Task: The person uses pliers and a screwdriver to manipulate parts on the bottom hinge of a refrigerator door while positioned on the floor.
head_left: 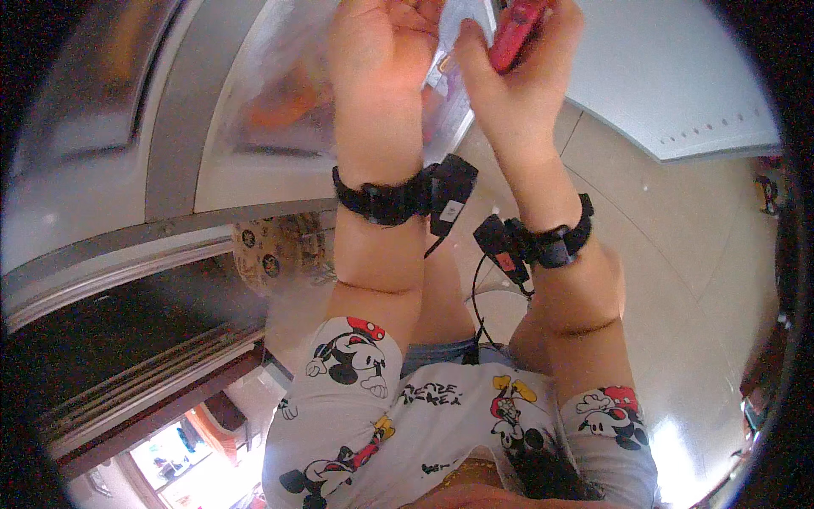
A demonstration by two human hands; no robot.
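My left hand [386,38] is raised at the top edge, its palm side showing. Its fingers curl inward and are partly cut off by the picture's edge, so what they hold, if anything, cannot be made out. My right hand [530,93], beside it, is closed around a smooth red oblong object [515,36] with a dark slot along its side. The kind of object is unclear. Between the hands shows a pale, glossy sheet or bag [462,81] with printed marks, blurred and partly covered by the left hand.
At left stand pale glossy panels [254,170] in a grey frame [174,127], with blurred orange patches on one. A white panel with a row of slots [678,93] juts in at upper right, over the tiled floor [653,246]. A brown printed bag [275,250] sits low by the frame.
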